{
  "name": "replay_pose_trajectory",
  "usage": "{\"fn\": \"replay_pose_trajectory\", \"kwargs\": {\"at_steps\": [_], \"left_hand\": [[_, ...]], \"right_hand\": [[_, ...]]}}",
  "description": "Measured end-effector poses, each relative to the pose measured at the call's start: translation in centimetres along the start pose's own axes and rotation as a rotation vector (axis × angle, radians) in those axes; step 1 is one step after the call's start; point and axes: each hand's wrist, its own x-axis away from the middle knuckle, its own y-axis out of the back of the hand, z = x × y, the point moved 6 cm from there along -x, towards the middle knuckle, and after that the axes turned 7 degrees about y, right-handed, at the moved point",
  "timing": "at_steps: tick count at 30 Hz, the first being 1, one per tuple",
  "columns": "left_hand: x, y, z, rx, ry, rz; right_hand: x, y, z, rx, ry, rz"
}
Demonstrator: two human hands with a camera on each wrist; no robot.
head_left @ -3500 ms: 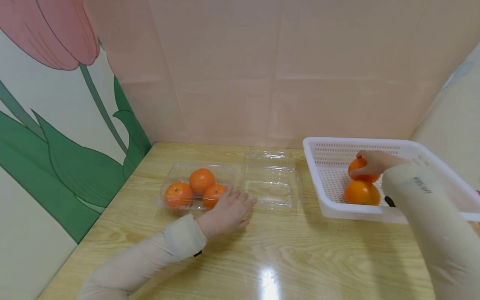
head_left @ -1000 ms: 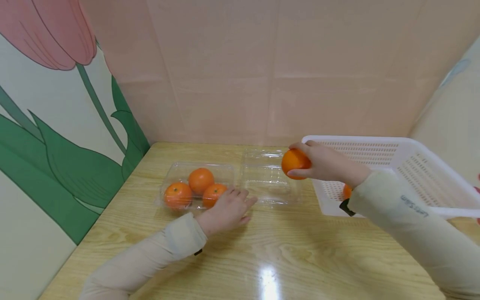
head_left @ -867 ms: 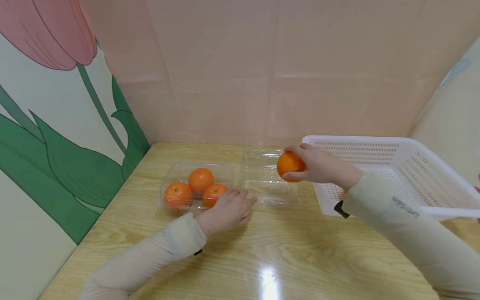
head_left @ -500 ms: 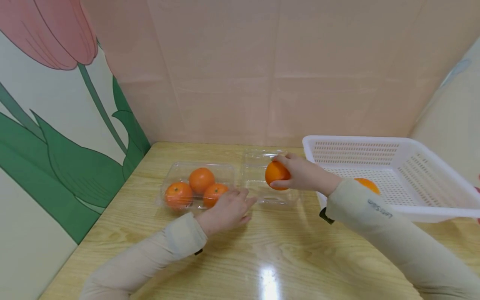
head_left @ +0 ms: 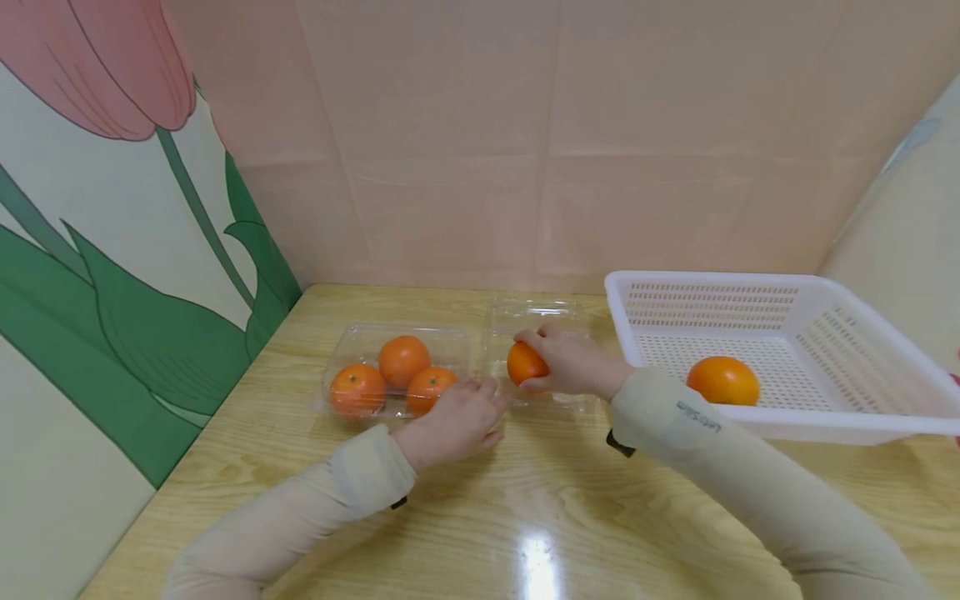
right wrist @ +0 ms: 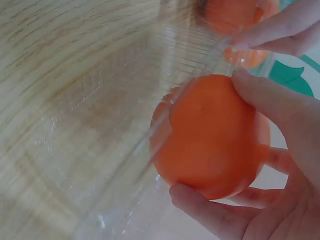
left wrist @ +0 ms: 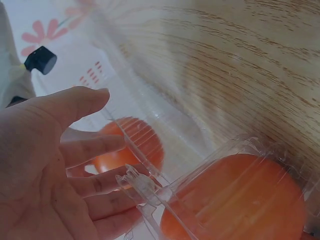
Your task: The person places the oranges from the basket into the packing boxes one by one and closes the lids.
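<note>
My right hand [head_left: 573, 362] grips an orange [head_left: 527, 364], thumb on one side and fingers on the other. In the right wrist view this orange [right wrist: 215, 135] overlaps the edge of the clear plastic. It is low over the right half [head_left: 536, 312] of a hinged clear plastic clamshell box. Three oranges [head_left: 403, 362] sit in the box's left half [head_left: 360, 340]. My left hand [head_left: 453, 421] rests at the front right of that half. In the left wrist view, the fingers [left wrist: 107, 182] are loosely extended at the plastic edge, beside an orange [left wrist: 235, 200] inside.
On the right stands a white perforated basket [head_left: 720, 276], with one orange [head_left: 723, 382] near its front wall. Both stand on a wood-grain table [head_left: 480, 517]. A pinkish sheet [head_left: 442, 150] backs the table, and a tulip-patterned panel [head_left: 135, 333] borders the left side.
My right hand has lifted an orange out of the basket, carried it left and lowered it over the box's right half. The left hand has stayed in place.
</note>
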Motion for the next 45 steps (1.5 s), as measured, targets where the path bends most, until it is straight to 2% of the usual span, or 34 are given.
{"fn": "replay_pose_trajectory", "kwargs": {"at_steps": [6,13,22,26,31,36,40,43,45], "left_hand": [[-0.2,-0.3,-0.1,0.005,-0.001,0.037],[-0.1,-0.2,-0.1,0.035,-0.001,0.022],[-0.1,-0.3,-0.1,0.032,-0.002,0.023],[-0.1,-0.3,-0.2,0.025,-0.011,0.030],[-0.1,-0.3,-0.2,0.022,-0.014,0.058],[-0.1,-0.1,-0.1,0.047,0.003,0.071],[-0.2,-0.3,-0.1,0.064,0.009,0.071],[-0.2,-0.4,-0.1,0.064,0.011,0.074],[-0.2,-0.4,-0.1,0.055,0.014,0.085]], "right_hand": [[-0.9,-1.1,0.2,-0.053,-0.003,0.034],[-1.9,-1.8,0.1,-0.058,-0.002,0.019],[-1.9,-1.8,0.0,-0.074,-0.016,0.037],[-1.3,-0.1,0.4,-0.052,-0.022,0.043],[0.5,4.0,0.4,-0.025,-0.016,0.051],[2.9,8.2,-0.8,0.093,-0.006,-0.007],[4.8,10.3,-3.6,0.119,-0.069,0.062],[6.2,10.9,-6.7,0.109,-0.151,0.154],[6.8,11.2,-8.8,0.102,-0.180,0.180]]}}
